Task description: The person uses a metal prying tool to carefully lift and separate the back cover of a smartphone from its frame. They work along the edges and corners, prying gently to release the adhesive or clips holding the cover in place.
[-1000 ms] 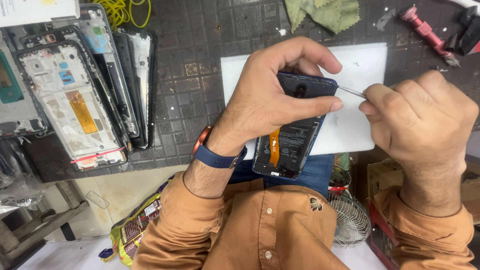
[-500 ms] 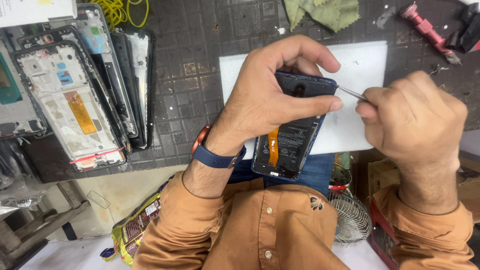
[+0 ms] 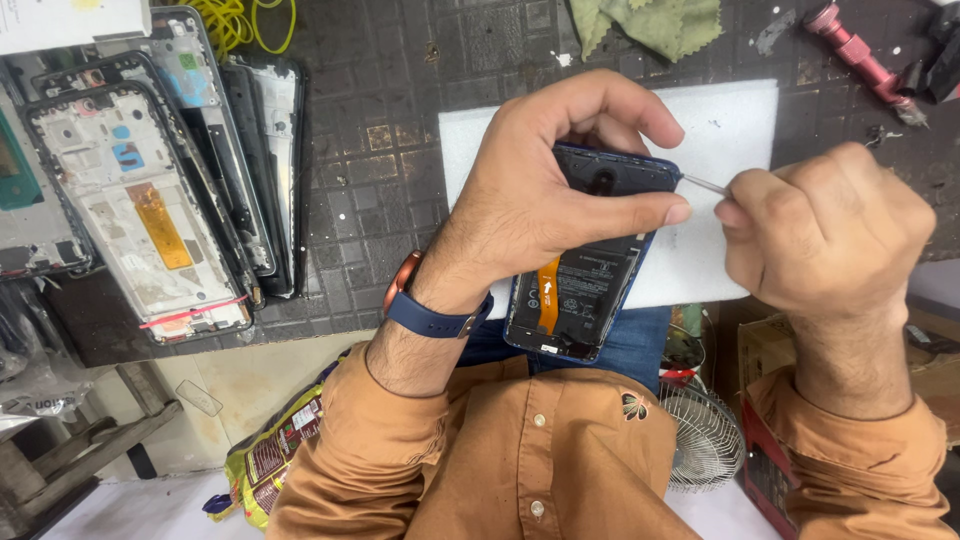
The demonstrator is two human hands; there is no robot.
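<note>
Left hand (image 3: 545, 190) clamps the opened phone (image 3: 585, 280) (back cover off, orange flex visible) at centre, right hand (image 3: 825, 235) at 3 o'clock pinches a thin metal tool (image 3: 703, 183) against its top corner, white pad (image 3: 730, 130) beyond at 1 o'clock

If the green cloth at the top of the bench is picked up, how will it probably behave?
The green cloth lies crumpled with folds, so it would likely hang limp rather than hold its shape. It looks thin, so probably very light. Its zigzag-cut edge and soft surface suggest it would not slip, roll or break.
</note>
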